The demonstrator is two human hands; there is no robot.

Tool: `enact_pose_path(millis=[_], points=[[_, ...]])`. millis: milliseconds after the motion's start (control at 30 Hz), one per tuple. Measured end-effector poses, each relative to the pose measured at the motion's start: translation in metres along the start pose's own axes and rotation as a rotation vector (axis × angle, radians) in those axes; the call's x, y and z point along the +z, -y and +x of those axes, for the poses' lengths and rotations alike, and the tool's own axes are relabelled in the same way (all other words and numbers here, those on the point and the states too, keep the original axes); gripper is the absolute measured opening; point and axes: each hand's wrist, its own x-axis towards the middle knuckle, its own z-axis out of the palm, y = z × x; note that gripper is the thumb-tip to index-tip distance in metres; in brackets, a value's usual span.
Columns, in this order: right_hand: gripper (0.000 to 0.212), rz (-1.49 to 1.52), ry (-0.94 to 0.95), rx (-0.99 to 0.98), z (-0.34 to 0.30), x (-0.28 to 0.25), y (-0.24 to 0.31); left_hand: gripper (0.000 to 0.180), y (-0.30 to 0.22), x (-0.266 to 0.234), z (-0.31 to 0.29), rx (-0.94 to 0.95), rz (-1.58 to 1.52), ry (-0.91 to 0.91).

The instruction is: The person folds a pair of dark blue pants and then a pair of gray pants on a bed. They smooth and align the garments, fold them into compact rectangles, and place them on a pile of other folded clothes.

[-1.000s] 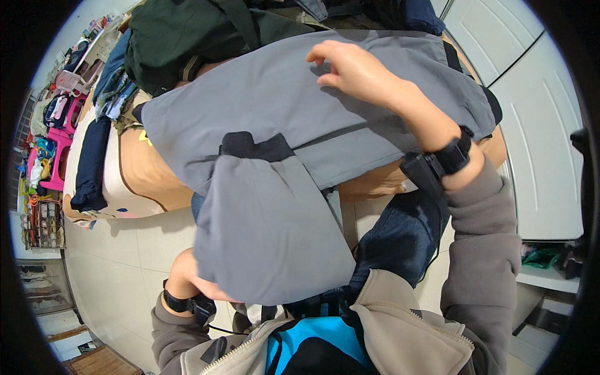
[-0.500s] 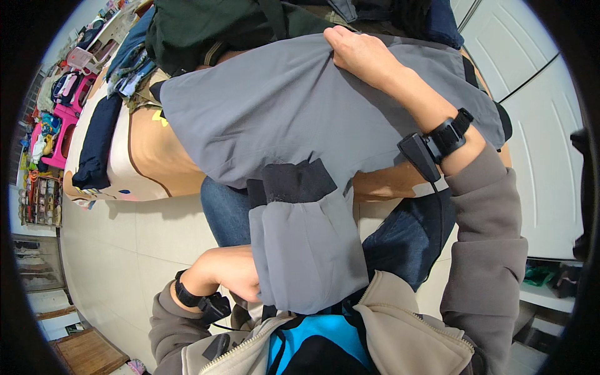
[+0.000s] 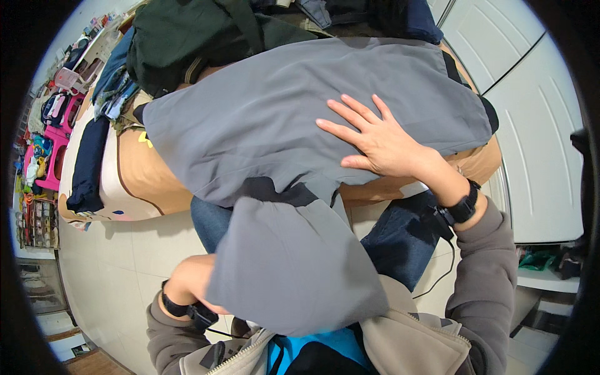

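A large grey garment (image 3: 250,100) with black ribbed bands lies spread over the low padded bench before me. Its near part (image 3: 300,269) comes over toward my lap, with a black band (image 3: 275,189) folded where it meets the rest. My right hand (image 3: 378,140) rests flat on the spread cloth, fingers stretched apart. At the left edge of the near part is my left hand (image 3: 195,281). The cloth covers its fingers, so their grip is hidden.
A dark green garment (image 3: 181,44) and other clothes pile along the far side. To the left, a folded navy garment (image 3: 90,164) lies on the bench (image 3: 150,172), near pink stools (image 3: 55,156). White cabinet doors (image 3: 531,137) stand at the right.
My right hand has let go of the far edge, come nearer and opened flat on the cloth. The near part has shifted and spread, its black band now mostly tucked behind it.
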Motion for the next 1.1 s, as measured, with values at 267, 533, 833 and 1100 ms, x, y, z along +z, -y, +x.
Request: enact_pose_path(millis=[267,533,833,1100], points=[[0.041,1.590,-0.016,-0.630,-0.019,-0.036,0.005,0.033,-0.045,-0.030,0.019,0.027,0.241,-0.125],[0.039,2.014,-0.363,-0.178,-0.008,-0.076,0.034,0.035,-0.066,-0.055,0.082,0.073,0.364,-0.513],[0.030,1.893,-0.703,0.244,0.002,-0.096,0.018,0.078,-0.020,-0.043,0.092,0.100,0.038,-0.656],[0.026,1.852,-1.063,0.312,-0.006,-0.079,-0.061,0.035,0.009,-0.085,0.061,-0.223,0.109,-1.055]])
